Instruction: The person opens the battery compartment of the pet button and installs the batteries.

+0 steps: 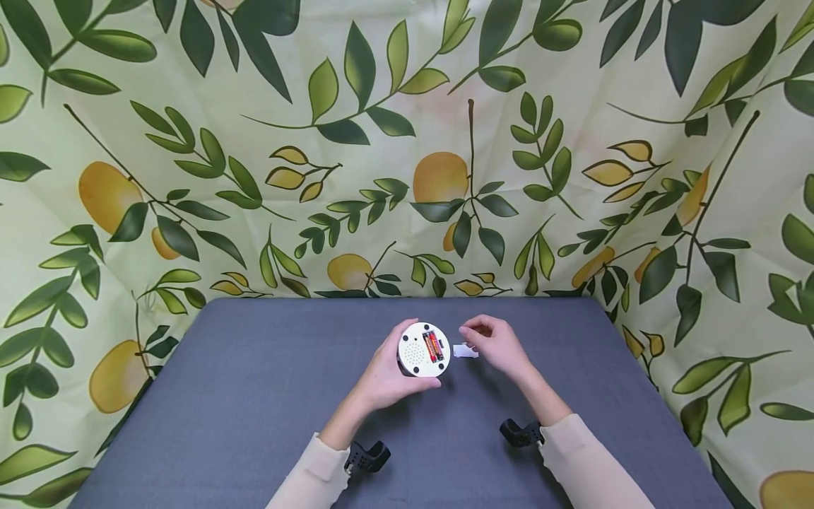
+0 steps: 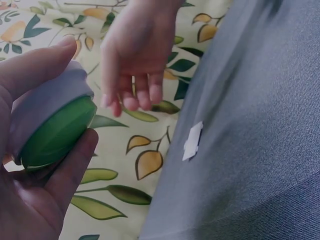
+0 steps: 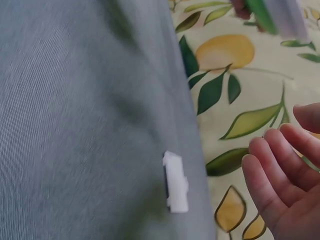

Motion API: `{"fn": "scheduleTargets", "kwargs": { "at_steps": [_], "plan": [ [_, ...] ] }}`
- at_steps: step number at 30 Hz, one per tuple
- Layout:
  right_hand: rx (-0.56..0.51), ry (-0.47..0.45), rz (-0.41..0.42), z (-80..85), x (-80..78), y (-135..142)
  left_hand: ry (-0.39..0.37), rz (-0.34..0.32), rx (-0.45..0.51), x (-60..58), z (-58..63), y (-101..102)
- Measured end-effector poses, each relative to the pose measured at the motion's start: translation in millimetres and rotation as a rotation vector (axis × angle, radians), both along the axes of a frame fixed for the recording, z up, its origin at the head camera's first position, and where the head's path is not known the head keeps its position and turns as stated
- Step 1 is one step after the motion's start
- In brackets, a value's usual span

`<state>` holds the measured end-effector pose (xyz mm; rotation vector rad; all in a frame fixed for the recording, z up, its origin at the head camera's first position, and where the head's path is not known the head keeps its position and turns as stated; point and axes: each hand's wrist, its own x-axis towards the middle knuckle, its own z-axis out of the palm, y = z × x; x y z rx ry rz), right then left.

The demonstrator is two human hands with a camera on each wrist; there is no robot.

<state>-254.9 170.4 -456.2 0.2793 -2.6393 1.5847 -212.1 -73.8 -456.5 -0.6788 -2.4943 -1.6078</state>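
White, small and oblong, the flat piece (image 1: pixel 466 351) lies on the grey-blue table (image 1: pixel 254 396), and from my remote seat I take my bearings from it. My head view puts it between the hands, just right of the round device (image 1: pixel 416 353) and below the fingertips of the right hand (image 1: pixel 499 343), which I judge the nearer one. Its long axis runs roughly left to right, along the far table edge, while the batteries (image 1: pixel 433 347) in the device's face lie nearly crosswise to that. My right wrist view shows those fingers softly bent, the thumb apart, holding nothing and clear of the piece. On the other side, the left hand (image 1: pixel 386 375) grips the device between thumb and fingers, raised, its batteries facing my head camera.
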Motion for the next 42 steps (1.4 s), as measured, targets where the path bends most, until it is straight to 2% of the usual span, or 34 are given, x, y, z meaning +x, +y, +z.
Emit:
{"fn": "scheduleTargets", "kwargs": {
  "at_steps": [7,13,20,42],
  "plan": [
    [0.136,0.05,-0.056,-15.1,-10.0,2.8,-0.009,0.008,-0.014,0.0,0.0,-0.8],
    [0.204,0.069,-0.05,-31.7,-16.9,5.2,-0.018,0.01,-0.015,0.3,0.7,-0.9],
    [0.375,0.133,-0.034,-45.4,-21.2,7.9,-0.012,0.012,-0.008,0.3,0.4,-0.6],
    [0.476,0.134,-0.02,-58.7,-26.2,8.3,-0.011,0.014,-0.008,1.6,0.7,-0.1]
  ]
}}
